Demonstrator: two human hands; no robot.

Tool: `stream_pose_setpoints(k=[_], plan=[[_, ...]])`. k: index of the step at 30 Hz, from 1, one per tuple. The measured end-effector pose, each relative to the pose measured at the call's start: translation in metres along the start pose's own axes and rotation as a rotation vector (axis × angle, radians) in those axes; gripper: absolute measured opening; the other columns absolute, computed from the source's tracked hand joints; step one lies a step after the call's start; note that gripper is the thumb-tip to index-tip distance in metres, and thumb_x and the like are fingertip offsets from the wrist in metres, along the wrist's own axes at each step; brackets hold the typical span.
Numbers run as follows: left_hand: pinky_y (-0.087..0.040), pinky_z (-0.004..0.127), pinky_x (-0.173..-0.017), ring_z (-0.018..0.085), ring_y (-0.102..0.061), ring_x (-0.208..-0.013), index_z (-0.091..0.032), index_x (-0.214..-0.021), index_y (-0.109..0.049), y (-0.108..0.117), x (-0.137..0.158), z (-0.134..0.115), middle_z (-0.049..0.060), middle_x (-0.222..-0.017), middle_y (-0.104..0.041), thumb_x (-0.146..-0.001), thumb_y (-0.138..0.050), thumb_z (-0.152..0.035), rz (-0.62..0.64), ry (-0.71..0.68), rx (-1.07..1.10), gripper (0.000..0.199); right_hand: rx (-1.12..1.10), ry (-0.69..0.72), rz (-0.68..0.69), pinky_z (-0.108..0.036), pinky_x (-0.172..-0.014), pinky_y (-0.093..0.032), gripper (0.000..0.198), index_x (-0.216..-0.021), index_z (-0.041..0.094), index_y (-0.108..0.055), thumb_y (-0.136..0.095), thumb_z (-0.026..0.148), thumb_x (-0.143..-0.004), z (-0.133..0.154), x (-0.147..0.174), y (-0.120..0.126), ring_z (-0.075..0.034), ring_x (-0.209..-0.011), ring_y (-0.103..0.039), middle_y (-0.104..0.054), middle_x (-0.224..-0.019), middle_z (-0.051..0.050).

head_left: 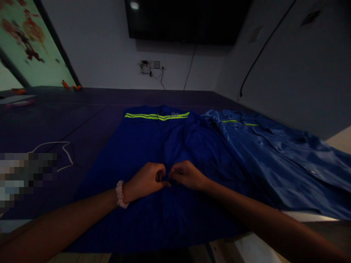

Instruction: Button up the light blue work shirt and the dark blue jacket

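A dark blue garment lies spread with its near end at the table's front edge, two yellow-green bands across its far part. Both hands meet over its middle, along the front seam. The left hand is curled, thumb and fingertips a little apart; the right hand faces it just beside, thumb and fingertips close together. Whether either grip has cloth pinched in it, I cannot tell. A pale scrunchie circles the left wrist.

Against the garment's right side lies a lighter blue garment, creased and shiny, with thin yellow-green strips. The table is dark purple; on its left are a white cable, a pixelated patch and small orange things near the wall.

The room is dim: a black screen hangs above wall sockets, and red decorations mark a pane at left. Small pale lettering beside the right-hand band is too small to read.
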State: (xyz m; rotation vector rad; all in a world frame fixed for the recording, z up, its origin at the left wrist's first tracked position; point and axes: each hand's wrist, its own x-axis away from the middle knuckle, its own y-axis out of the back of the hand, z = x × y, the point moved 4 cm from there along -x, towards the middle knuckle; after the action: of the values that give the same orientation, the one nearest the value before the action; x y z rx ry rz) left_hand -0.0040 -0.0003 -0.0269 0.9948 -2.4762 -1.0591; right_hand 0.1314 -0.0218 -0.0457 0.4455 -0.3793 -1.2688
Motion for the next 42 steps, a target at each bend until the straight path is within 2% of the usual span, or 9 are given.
stream_pose_setpoints(k=[8,14,21,25,27,30,33,38,42], plan=[[-0.030,0.023,-0.050,0.011,-0.048,-0.054,-0.016,-0.065,-0.052,-0.004,0.002,-0.003,0.000,-0.062,-0.057,-0.077,-0.057,-0.039,-0.028,-0.047,-0.402,0.026,0.059,0.018,-0.017,-0.017,-0.043,-0.030,0.013,-0.059,0.014,-0.059,-0.054,0.012,-0.071,0.002,0.000,0.000,-0.006,-0.044,-0.045,-0.052,-0.048,0.004],[-0.030,0.024,-0.050,0.013,-0.051,-0.055,-0.016,-0.063,-0.053,-0.006,0.001,-0.004,0.002,-0.064,-0.058,-0.081,-0.049,-0.040,0.011,-0.048,-0.530,0.030,0.106,0.061,-0.016,-0.017,-0.043,-0.029,0.014,-0.061,0.014,-0.060,-0.054,0.015,-0.074,0.005,0.001,0.000,-0.006,-0.045,-0.045,-0.052,-0.048,0.004],[-0.030,0.023,-0.050,0.012,-0.051,-0.054,-0.016,-0.065,-0.056,-0.006,0.000,0.002,0.002,-0.065,-0.060,-0.082,-0.047,-0.039,0.028,-0.076,-0.494,0.031,0.314,0.183,-0.090,-0.019,-0.043,-0.025,0.027,-0.062,0.014,-0.058,-0.049,0.028,-0.083,0.011,0.004,0.006,-0.006,-0.045,-0.042,-0.049,-0.050,0.003],[-0.029,0.023,-0.049,0.011,-0.050,-0.052,-0.016,-0.064,-0.056,-0.006,0.000,0.004,0.000,-0.060,-0.059,-0.082,-0.049,-0.040,0.013,-0.111,-0.451,0.030,0.418,0.287,-0.071,-0.018,-0.047,-0.029,0.019,-0.096,0.017,-0.060,-0.047,0.022,-0.082,0.018,0.008,0.012,-0.008,-0.050,-0.047,-0.057,-0.061,0.002],[-0.028,0.023,-0.049,0.010,-0.050,-0.051,-0.016,-0.064,-0.056,-0.006,0.000,0.005,0.000,-0.059,-0.059,-0.081,-0.051,-0.039,0.003,-0.124,-0.435,0.029,0.466,0.369,-0.013,-0.019,-0.052,-0.032,0.035,-0.112,0.020,-0.054,-0.045,0.013,-0.079,0.020,0.009,0.011,-0.009,-0.056,-0.052,-0.062,-0.071,0.001],[-0.029,0.023,-0.049,0.010,-0.050,-0.052,-0.016,-0.062,-0.056,-0.006,0.000,0.006,0.000,-0.059,-0.059,-0.080,-0.053,-0.037,-0.018,-0.134,-0.424,0.028,0.541,0.433,0.037,-0.020,-0.057,-0.034,0.048,-0.121,0.020,-0.049,-0.045,0.009,-0.075,0.020,0.010,0.008,-0.011,-0.063,-0.056,-0.065,-0.079,-0.001],[-0.028,0.023,-0.049,0.010,-0.049,-0.052,-0.015,-0.061,-0.056,-0.006,0.000,0.007,0.001,-0.060,-0.059,-0.079,-0.055,-0.035,-0.035,-0.143,-0.424,0.027,0.569,0.429,0.054,-0.021,-0.056,-0.033,0.048,-0.121,0.019,-0.050,-0.046,0.010,-0.074,0.017,0.008,0.005,-0.011,-0.063,-0.056,-0.065,-0.077,-0.001],[-0.026,0.023,-0.048,0.009,-0.045,-0.048,-0.016,-0.058,-0.055,-0.007,-0.001,0.007,-0.001,-0.055,-0.054,-0.079,-0.054,-0.034,-0.030,-0.140,-0.404,0.027,0.608,0.387,0.068,-0.020,-0.050,-0.028,0.026,-0.099,0.018,-0.061,-0.049,0.015,-0.076,0.015,0.006,0.004,-0.010,-0.054,-0.051,-0.061,-0.065,0.000],[-0.026,0.022,-0.049,0.008,-0.045,-0.048,-0.016,-0.057,-0.054,-0.006,0.000,0.005,-0.001,-0.055,-0.054,-0.078,-0.055,-0.033,-0.031,-0.125,-0.396,0.027,0.618,0.376,0.062,-0.020,-0.048,-0.025,0.024,-0.098,0.018,-0.059,-0.051,0.016,-0.075,0.016,0.006,0.005,-0.009,-0.051,-0.048,-0.056,-0.059,0.002]])
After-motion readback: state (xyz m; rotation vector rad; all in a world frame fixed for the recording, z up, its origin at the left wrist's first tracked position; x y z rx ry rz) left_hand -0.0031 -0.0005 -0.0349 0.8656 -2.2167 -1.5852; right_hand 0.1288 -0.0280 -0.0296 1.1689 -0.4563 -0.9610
